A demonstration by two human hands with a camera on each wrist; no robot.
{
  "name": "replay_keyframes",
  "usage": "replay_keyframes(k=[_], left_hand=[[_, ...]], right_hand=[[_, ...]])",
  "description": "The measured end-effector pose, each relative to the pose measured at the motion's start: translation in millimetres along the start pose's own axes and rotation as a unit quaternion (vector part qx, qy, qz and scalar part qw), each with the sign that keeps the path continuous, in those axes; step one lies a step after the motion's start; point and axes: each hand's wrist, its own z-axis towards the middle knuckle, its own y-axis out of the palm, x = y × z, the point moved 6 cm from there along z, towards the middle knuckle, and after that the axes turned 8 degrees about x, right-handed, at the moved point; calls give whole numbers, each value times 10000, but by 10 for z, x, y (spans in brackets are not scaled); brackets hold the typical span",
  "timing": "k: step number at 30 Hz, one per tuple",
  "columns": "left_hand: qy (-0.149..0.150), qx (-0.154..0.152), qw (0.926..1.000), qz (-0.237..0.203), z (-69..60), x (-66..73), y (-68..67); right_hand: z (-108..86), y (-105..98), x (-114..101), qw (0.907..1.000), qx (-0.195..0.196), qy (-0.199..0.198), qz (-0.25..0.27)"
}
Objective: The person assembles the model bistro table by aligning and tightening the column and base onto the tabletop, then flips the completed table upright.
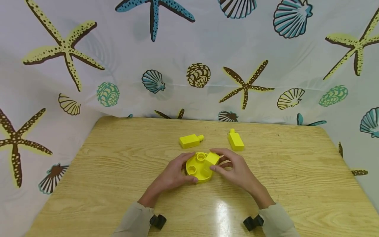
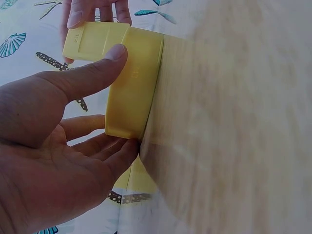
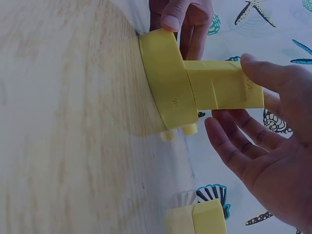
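Right hand [image 1: 237, 169] pinches the upright yellow block [image 1: 212, 160], best kept square to the round socketed base [image 1: 198, 164] that the left hand [image 1: 174, 171] grips.

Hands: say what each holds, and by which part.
The left hand grips the round base by its side; the right hand holds the yellow block by its upper end.

Cannot see the underside of the block [image 1: 211, 159] on the round base [image 1: 197, 163] between the hands [image 1: 176, 172] [image 1: 238, 168], nor the sleeves [image 1: 134, 220] [image 1: 279, 221] behind them past the head view's edge.
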Motion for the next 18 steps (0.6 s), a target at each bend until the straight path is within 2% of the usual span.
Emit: replay_keyframes(k=[10, 18], left_hand=[[-73, -1, 10000, 35, 13, -35, 5], [-59, 4, 10000, 12, 21, -27, 2]], right_hand=[[-4, -45, 42, 9996, -246, 111, 30], [-15, -105, 36, 9993, -254, 244, 84]])
